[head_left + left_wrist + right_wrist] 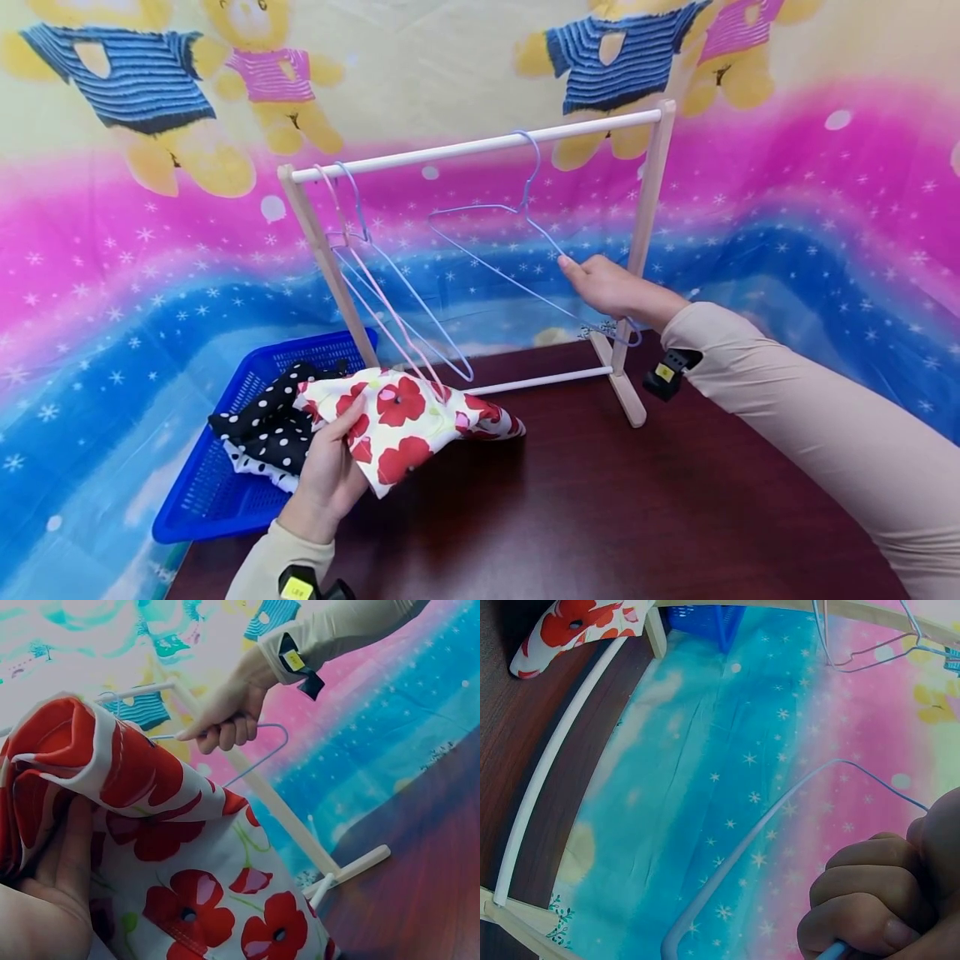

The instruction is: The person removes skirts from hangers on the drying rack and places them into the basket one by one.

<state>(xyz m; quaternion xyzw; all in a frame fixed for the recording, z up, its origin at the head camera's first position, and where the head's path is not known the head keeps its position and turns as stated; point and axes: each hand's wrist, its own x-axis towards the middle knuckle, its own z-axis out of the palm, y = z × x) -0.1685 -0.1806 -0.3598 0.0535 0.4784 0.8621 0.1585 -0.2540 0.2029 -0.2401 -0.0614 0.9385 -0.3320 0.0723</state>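
Observation:
My left hand (330, 471) holds a white cloth garment with red flowers (405, 417), its thumb lying on top of the fabric. In the left wrist view the garment (202, 877) looks folded over, and part of that hand is hidden behind it. My right hand (611, 287) grips the sloping arm of a blue wire hanger (495, 271), whose hook sits over the white rail (465, 150). Curled fingers wrap the hanger wire in the right wrist view, where the right hand (877, 892) is close up.
A pink hanger (382, 292) and another blue hanger (420, 300) hang at the rail's left end. Behind my left hand stands a blue basket (195, 492) with a black polka-dot garment (281, 417). The wooden rack post (648, 200) rises beside my right hand, over the dark table (600, 517).

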